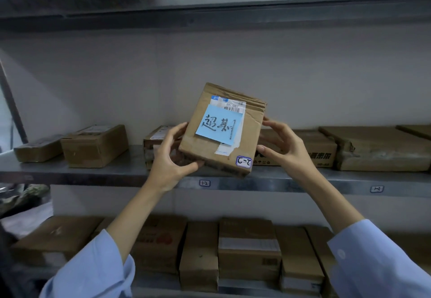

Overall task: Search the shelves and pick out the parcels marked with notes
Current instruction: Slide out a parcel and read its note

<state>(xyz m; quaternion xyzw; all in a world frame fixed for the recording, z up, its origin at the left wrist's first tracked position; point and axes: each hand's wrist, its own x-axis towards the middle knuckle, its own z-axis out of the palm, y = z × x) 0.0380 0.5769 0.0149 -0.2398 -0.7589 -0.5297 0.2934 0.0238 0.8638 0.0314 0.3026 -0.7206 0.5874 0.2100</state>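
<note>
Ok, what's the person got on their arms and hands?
The left hand and right hand are bare, no gloves, rings or watch showing. A loose light-blue shirt sleeve covers each upper arm, left sleeve and right sleeve, forearms uncovered. The right cuff has a small pale button.

Plenty of open air above the low boxes (94,146) on the middle shelf (112,169), right up to the upper shelf (210,8); bare gap left of centre, but the cartons (249,248) below sit packed tight

Both arms raised forward, forearms bare – left hand (172,158) grips parcel (204,147) at lower corner – right hand (284,148) fingers curled round opposite edge.
</note>
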